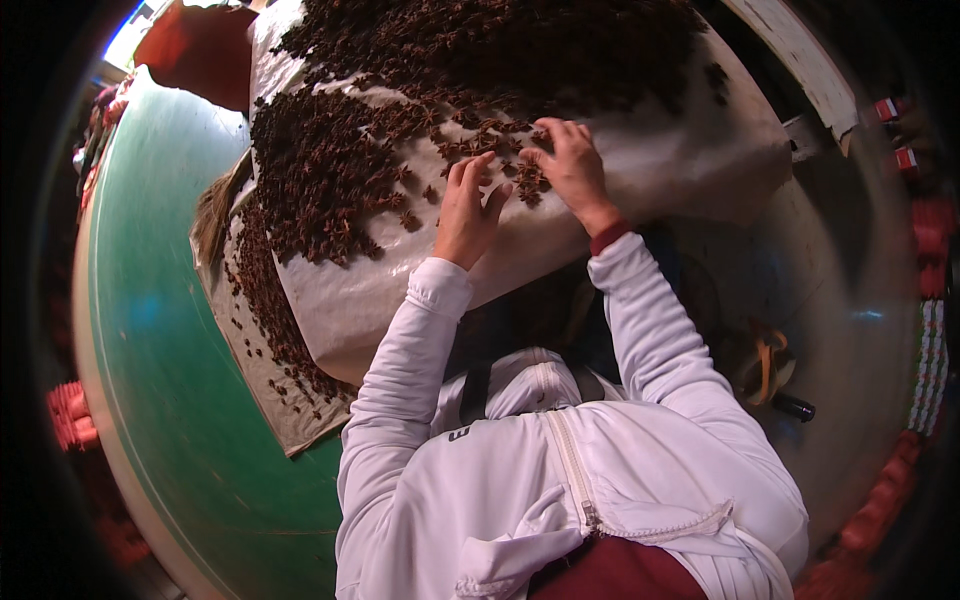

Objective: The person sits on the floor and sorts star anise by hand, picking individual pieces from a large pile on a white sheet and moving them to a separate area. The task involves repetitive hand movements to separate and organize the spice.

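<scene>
Dried star anise is spread over a table covered with a pale plastic sheet [540, 240]. My left hand [466, 214] is over the near part of the sheet, thumb and fingers apart, with no pod visible in its grasp. My right hand [576, 169] reaches in from the right, its fingers curved and parted from the thumb beside scattered pods. A small cluster of star anise [530, 184] lies between the two hands. To the left is a dense heap of star anise [322, 172]; a larger, darker heap [495, 52] covers the far side.
Lower left, more star anise [274, 315] lies on a cloth sheet [281, 420] on the green floor [165, 322]. A straw broom [215, 214] leans by the table's left edge. An orange-red object [196, 56] stands at the far left. A dark cylinder [793, 407] lies at right.
</scene>
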The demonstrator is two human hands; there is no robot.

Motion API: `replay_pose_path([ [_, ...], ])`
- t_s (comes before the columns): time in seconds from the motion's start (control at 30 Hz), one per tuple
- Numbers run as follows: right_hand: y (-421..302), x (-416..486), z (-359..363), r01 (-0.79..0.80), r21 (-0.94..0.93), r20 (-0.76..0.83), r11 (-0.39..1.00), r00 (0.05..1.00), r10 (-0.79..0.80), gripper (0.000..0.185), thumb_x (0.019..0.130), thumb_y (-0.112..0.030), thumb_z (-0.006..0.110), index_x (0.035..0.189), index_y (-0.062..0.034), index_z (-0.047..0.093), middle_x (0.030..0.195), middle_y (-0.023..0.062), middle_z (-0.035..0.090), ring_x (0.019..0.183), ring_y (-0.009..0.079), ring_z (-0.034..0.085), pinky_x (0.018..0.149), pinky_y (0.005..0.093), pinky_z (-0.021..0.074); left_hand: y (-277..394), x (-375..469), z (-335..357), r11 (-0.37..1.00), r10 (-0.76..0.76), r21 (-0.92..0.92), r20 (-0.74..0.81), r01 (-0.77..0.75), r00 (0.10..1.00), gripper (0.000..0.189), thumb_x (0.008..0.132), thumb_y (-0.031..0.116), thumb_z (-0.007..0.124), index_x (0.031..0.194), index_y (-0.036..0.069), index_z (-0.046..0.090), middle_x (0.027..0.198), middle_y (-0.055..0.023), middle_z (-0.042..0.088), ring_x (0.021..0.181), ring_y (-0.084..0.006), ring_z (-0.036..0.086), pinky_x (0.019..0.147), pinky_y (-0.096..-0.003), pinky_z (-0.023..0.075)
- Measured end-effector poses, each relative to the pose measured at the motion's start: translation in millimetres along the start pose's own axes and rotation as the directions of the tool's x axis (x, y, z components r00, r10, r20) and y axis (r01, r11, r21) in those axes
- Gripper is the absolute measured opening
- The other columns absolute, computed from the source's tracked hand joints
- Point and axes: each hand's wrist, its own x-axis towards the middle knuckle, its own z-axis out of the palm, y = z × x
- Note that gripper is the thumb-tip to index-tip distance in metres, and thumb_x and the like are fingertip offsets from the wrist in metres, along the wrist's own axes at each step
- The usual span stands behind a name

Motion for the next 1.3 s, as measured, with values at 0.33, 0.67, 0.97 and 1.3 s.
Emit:
replay_pose_path([
  [0.33,-39.4,-19.5,-16.4,-0.386,0.558,0.294,0.734,0.920,0.260,0.014,0.091,-0.011,0.065,0.103,-0.0055,0.059,0.085,0.0009,0.062,0.076,0.0092,0.057,0.069,0.0241,0.0478,10.6,0.7,-5.8,0.652,-0.243,-0.688,0.208,0.318,0.948,0.017,0.097,0.011,0.057,0.111,0.003,0.058,0.085,0.0005,0.058,0.079,-0.0095,0.057,0.068,-0.0235,0.0470],
  [0.67,-61.3,-52.2,-74.8,-0.764,0.393,0.904,0.512,0.424,-0.061,0.010,0.094,-0.013,0.062,0.100,-0.0056,0.063,0.090,0.0010,0.061,0.088,0.0102,0.057,0.080,0.0237,0.0461,-19.9,22.9,-71.3,0.259,-0.295,-0.959,0.037,0.118,0.955,0.014,0.096,0.012,0.056,0.106,0.005,0.061,0.082,-0.0022,0.055,0.080,-0.0108,0.054,0.073,-0.0233,0.0462],
  [0.97,14.0,2.2,-58.0,-0.391,0.236,0.395,0.889,0.875,0.280,0.017,0.092,-0.013,0.060,0.105,-0.0048,0.068,0.096,0.0096,0.069,0.087,0.0178,0.064,0.079,0.0285,0.0499,-6.1,27.0,33.7,0.841,0.375,0.331,0.214,-0.428,0.902,0.018,0.080,0.012,0.066,0.098,0.013,0.069,0.109,-0.0069,0.061,0.106,-0.0258,0.054,0.089,-0.0376,0.0449],
  [1.3,15.1,43.2,51.0,0.138,0.068,0.326,0.988,0.933,-0.153,0.024,0.079,-0.008,0.067,0.103,-0.0137,0.069,0.099,0.0064,0.066,0.097,0.0282,0.058,0.084,0.0373,0.0501,-22.6,9.9,-33.6,0.896,0.212,0.371,0.122,-0.243,0.970,0.013,0.075,0.003,0.067,0.086,0.008,0.062,0.099,-0.0084,0.057,0.101,-0.0313,0.055,0.084,-0.0395,0.0476],
])
